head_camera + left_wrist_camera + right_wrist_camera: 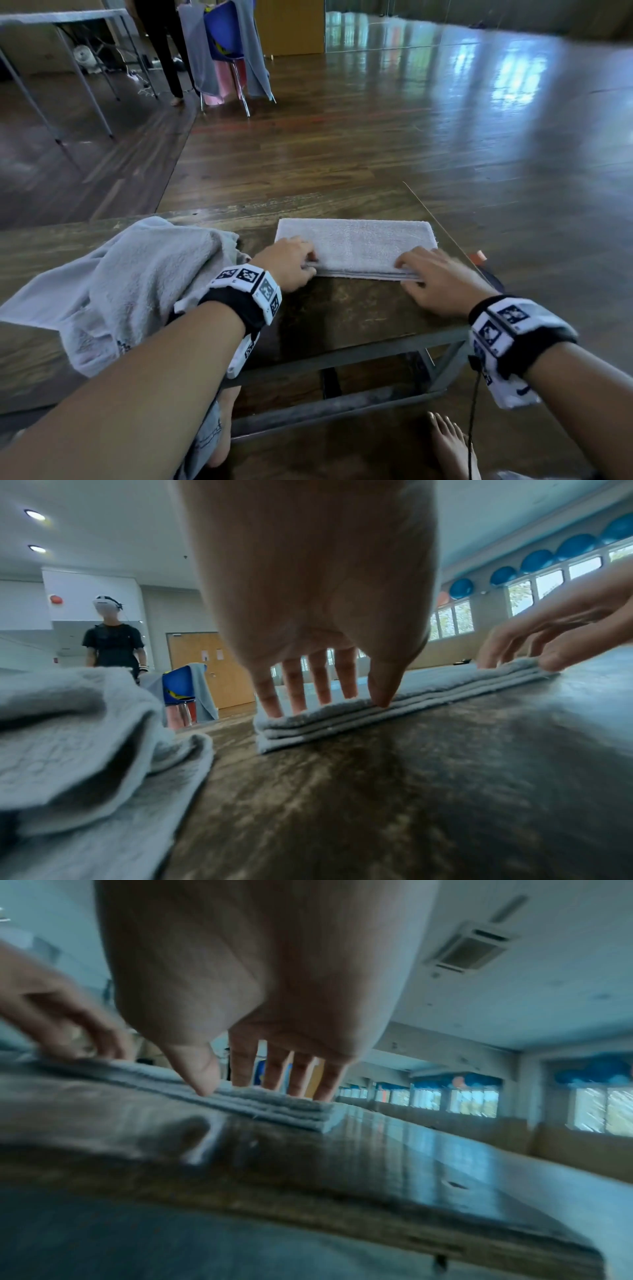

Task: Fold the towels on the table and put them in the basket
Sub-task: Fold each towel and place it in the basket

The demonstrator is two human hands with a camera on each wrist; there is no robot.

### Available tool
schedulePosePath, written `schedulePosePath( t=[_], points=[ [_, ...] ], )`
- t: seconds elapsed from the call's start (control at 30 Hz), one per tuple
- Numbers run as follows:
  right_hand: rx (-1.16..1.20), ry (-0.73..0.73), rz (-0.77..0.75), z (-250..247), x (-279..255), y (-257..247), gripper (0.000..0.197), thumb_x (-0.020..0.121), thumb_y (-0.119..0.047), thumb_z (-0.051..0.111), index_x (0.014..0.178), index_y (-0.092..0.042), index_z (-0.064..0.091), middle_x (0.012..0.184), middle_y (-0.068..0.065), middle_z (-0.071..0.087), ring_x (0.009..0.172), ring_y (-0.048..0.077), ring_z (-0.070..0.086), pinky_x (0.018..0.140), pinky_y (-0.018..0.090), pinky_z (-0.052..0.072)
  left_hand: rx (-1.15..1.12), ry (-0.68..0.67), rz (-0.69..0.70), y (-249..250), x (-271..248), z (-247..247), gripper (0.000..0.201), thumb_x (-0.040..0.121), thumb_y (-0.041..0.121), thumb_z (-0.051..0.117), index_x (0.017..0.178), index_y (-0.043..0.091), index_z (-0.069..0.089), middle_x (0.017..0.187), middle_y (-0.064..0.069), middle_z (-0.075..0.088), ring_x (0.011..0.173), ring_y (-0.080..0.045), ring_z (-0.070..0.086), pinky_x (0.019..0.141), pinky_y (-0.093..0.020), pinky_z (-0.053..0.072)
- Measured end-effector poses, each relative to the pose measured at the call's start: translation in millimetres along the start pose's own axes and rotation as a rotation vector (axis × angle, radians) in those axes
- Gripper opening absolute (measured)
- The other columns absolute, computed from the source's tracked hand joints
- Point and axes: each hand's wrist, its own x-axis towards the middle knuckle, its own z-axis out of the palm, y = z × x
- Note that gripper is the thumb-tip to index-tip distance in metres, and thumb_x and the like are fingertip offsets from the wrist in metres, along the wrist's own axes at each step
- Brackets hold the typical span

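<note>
A grey towel, folded into a long flat strip of several layers, lies on the right part of the dark wooden table. My left hand pinches its near left corner, fingers on top and thumb at the edge. My right hand pinches the near right corner the same way. The layered near edge shows in both wrist views. A second grey towel lies crumpled on the table's left part, beside my left forearm. No basket is in view that I can identify.
The table's right edge runs just past the folded towel; a small orange object shows beyond it. My bare feet are under the front rail. Far back left stand a person, a blue chair draped with towels, and a folding table.
</note>
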Motion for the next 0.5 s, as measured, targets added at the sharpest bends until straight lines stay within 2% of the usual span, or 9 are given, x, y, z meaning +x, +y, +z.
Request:
schedulePosePath(
  t=[0.07, 0.13, 0.23, 0.27, 0.3, 0.33, 0.4, 0.43, 0.5],
  points=[
    [-0.089, 0.004, 0.003, 8.9, -1.0, -11.3, 0.031, 0.096, -0.04, 0.046, 0.126, -0.032, 0.049, 0.133, -0.009, 0.048, 0.123, 0.017, 0.046, 0.103, 0.04, 0.04, 0.037, -0.011, -0.025, 4.4, -2.3, 3.7, 0.022, 0.095, 0.038, 0.055, 0.11, 0.022, 0.059, 0.108, 0.003, 0.051, 0.107, -0.02, 0.052, 0.092, -0.036, 0.045],
    [-0.09, 0.013, 0.049, 4.0, -3.8, -20.3, 0.028, 0.097, -0.041, 0.043, 0.119, -0.031, 0.056, 0.127, -0.008, 0.052, 0.117, 0.018, 0.05, 0.103, 0.041, 0.039, 0.101, -0.028, -0.067, 10.0, -6.5, 0.9, 0.026, 0.094, 0.044, 0.054, 0.098, 0.02, 0.062, 0.101, 0.003, 0.057, 0.098, -0.021, 0.058, 0.086, -0.038, 0.05],
    [-0.091, -0.074, 0.104, -5.5, -12.9, -28.8, 0.028, 0.094, -0.044, 0.043, 0.094, -0.028, 0.066, 0.107, -0.007, 0.059, 0.094, 0.017, 0.059, 0.097, 0.04, 0.04, 0.169, -0.094, -0.072, 21.2, -18.7, -4.6, 0.034, 0.09, 0.042, 0.052, 0.07, 0.016, 0.061, 0.077, 0.0, 0.062, 0.077, -0.024, 0.063, 0.073, -0.038, 0.053],
    [-0.092, -0.058, 0.108, -5.3, -16.4, -32.5, 0.03, 0.092, -0.044, 0.045, 0.083, -0.025, 0.067, 0.097, -0.008, 0.06, 0.085, 0.015, 0.059, 0.094, 0.038, 0.039, 0.156, -0.09, -0.063, 26.2, -23.4, -3.9, 0.036, 0.089, 0.04, 0.053, 0.064, 0.016, 0.059, 0.07, 0.001, 0.06, 0.069, -0.023, 0.061, 0.066, -0.036, 0.052],
    [-0.104, -0.005, 0.105, -3.2, -19.6, -37.1, 0.034, 0.09, -0.045, 0.046, 0.073, -0.023, 0.066, 0.09, -0.009, 0.06, 0.079, 0.013, 0.059, 0.091, 0.037, 0.039, 0.13, -0.062, -0.05, 31.8, -27.7, -1.3, 0.035, 0.089, 0.04, 0.054, 0.064, 0.015, 0.059, 0.07, 0.001, 0.059, 0.068, -0.021, 0.06, 0.063, -0.035, 0.05],
    [-0.122, 0.081, 0.096, 0.5, -21.8, -42.4, 0.036, 0.09, -0.044, 0.047, 0.069, -0.021, 0.065, 0.087, -0.009, 0.058, 0.079, 0.013, 0.058, 0.089, 0.036, 0.039, 0.108, -0.014, -0.037, 38.4, -31.0, 2.7, 0.032, 0.09, 0.04, 0.054, 0.072, 0.015, 0.06, 0.079, 0.0, 0.059, 0.076, -0.021, 0.06, 0.066, -0.035, 0.051],
    [-0.102, 0.242, 0.056, 7.9, -22.4, -56.4, 0.029, 0.091, -0.041, 0.048, 0.079, -0.022, 0.066, 0.095, -0.007, 0.056, 0.092, 0.015, 0.055, 0.088, 0.036, 0.042, 0.092, 0.098, -0.007, 52.6, -34.7, 13.5, 0.026, 0.094, 0.043, 0.051, 0.095, 0.018, 0.057, 0.106, -0.003, 0.052, 0.105, -0.024, 0.052, 0.088, -0.043, 0.048],
    [-0.048, 0.27, 0.018, 11.1, -19.7, -63.3, 0.025, 0.093, -0.039, 0.048, 0.091, -0.022, 0.066, 0.104, -0.006, 0.057, 0.1, 0.016, 0.054, 0.09, 0.036, 0.043, 0.092, 0.123, -0.002, 58.3, -34.7, 19.5, 0.03, 0.095, 0.045, 0.049, 0.107, 0.018, 0.054, 0.118, -0.004, 0.048, 0.116, -0.025, 0.045, 0.097, -0.045, 0.044],
    [0.054, 0.179, -0.051, 20.8, -11.0, -73.5, 0.032, 0.096, -0.035, 0.047, 0.123, -0.022, 0.058, 0.136, -0.002, 0.05, 0.124, 0.017, 0.047, 0.104, 0.038, 0.039, 0.075, 0.079, -0.023, 64.1, -33.3, 30.9, 0.046, 0.096, 0.049, 0.047, 0.131, 0.018, 0.044, 0.142, -0.006, 0.037, 0.136, -0.026, 0.031, 0.108, -0.048, 0.034]
  ],
)
